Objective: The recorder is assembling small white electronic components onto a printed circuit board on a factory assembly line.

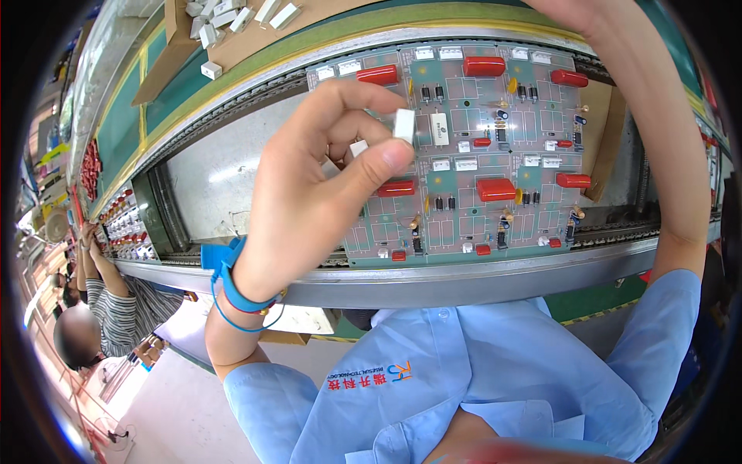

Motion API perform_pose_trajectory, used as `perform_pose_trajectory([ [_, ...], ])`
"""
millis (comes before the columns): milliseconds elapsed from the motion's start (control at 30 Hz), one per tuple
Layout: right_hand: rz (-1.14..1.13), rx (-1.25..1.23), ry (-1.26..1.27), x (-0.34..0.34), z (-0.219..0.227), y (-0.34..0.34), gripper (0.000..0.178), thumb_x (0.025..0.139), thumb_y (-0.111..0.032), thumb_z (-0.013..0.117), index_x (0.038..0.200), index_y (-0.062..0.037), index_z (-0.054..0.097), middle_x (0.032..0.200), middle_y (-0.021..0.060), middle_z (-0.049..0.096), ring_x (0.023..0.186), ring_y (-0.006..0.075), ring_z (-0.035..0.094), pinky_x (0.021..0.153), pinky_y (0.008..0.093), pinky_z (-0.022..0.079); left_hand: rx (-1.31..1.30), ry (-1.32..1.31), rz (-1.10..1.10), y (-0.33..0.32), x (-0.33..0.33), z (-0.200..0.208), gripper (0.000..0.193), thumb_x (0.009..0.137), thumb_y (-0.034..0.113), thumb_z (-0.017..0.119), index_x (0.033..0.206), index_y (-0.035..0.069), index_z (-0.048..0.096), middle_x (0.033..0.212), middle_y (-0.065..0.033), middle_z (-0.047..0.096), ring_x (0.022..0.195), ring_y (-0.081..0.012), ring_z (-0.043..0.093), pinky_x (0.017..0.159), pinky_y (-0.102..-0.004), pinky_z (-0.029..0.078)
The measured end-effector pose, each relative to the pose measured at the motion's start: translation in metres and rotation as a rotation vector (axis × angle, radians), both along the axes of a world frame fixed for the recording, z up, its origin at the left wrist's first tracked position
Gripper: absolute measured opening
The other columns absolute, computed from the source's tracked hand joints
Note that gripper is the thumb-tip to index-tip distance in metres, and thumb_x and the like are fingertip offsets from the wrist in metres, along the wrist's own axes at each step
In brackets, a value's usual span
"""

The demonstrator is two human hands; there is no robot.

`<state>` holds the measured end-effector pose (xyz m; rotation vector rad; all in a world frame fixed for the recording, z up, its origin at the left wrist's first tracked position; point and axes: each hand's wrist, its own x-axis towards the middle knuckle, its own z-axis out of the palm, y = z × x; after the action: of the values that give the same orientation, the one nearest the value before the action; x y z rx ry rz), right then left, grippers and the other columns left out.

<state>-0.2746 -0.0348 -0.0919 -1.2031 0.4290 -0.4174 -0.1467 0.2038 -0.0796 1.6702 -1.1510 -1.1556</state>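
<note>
My left hand (309,170), with a blue strap round the wrist, is over the left part of a panel of green circuit boards (464,224). Its thumb and index finger pinch a white ceramic block resistor (403,125). More white blocks (358,148) are tucked in the curled fingers, partly hidden. Just right of the fingertips, a similar white block (439,129) sits on a board. The boards carry red capacitors (485,66), white connectors and small black parts. My right hand (568,9) reaches past the top edge; its fingers are out of the picture.
Boards rest on a chain conveyor with a metal front rail (464,290). Beyond it, at upper left, white blocks (224,17) lie in and around a cardboard box (171,58). Further left, a co-worker in a striped top (124,309) handles other boards (127,228).
</note>
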Motion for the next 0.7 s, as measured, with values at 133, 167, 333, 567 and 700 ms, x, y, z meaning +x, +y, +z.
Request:
perform_pose_trajectory([
  [133,-0.152,0.160,-0.008,-0.020,0.010,0.001,0.022,0.102,-0.015,0.049,0.107,0.0052,0.057,0.095,0.0134,0.061,0.080,0.0191,0.064,0.058,0.0249,0.055,-0.139,-0.490,-0.121,-0.007,-0.011,-0.004,0.031,0.080,0.010,0.081,0.108,0.005,0.068,0.081,0.0008,0.058,0.071,-0.0079,0.051,0.053,-0.0243,0.039],
  [167,-0.179,0.152,-0.006,-0.028,0.018,0.001,0.022,0.102,-0.015,0.049,0.107,0.0052,0.057,0.095,0.0134,0.061,0.080,0.0191,0.064,0.058,0.0249,0.055,-0.234,-0.626,-0.152,-0.012,-0.016,-0.005,0.030,0.078,0.010,0.082,0.104,0.005,0.069,0.081,-0.0001,0.057,0.071,-0.0094,0.052,0.054,-0.0255,0.041],
  [333,-0.187,-0.011,0.082,-0.021,0.012,0.010,0.020,0.099,-0.016,0.056,0.105,0.0037,0.058,0.087,0.0090,0.061,0.070,0.0127,0.063,0.049,0.0190,0.049,-0.240,-0.859,-0.157,-0.012,-0.021,-0.010,0.029,0.075,0.011,0.084,0.101,0.005,0.070,0.083,-0.0053,0.057,0.069,-0.0155,0.056,0.057,-0.0286,0.045],
  [567,-0.046,0.005,0.102,-0.043,0.020,0.014,0.021,0.094,-0.014,0.069,0.105,0.0022,0.061,0.079,0.0000,0.059,0.059,0.0030,0.056,0.042,0.0151,0.041,-0.251,-1.018,-0.252,-0.019,-0.025,0.002,0.027,0.075,0.013,0.083,0.098,0.006,0.071,0.085,-0.0065,0.059,0.071,-0.0221,0.061,0.060,-0.0330,0.049],
  [700,-0.010,-0.123,0.207,-0.043,0.025,0.020,0.029,0.094,-0.015,0.069,0.114,0.0044,0.061,0.076,-0.0016,0.056,0.059,0.0024,0.056,0.042,0.0162,0.042,-0.214,-1.090,-0.295,-0.018,-0.024,0.004,0.028,0.075,0.014,0.082,0.099,0.006,0.071,0.085,-0.0073,0.059,0.072,-0.0256,0.062,0.061,-0.0341,0.049],
])
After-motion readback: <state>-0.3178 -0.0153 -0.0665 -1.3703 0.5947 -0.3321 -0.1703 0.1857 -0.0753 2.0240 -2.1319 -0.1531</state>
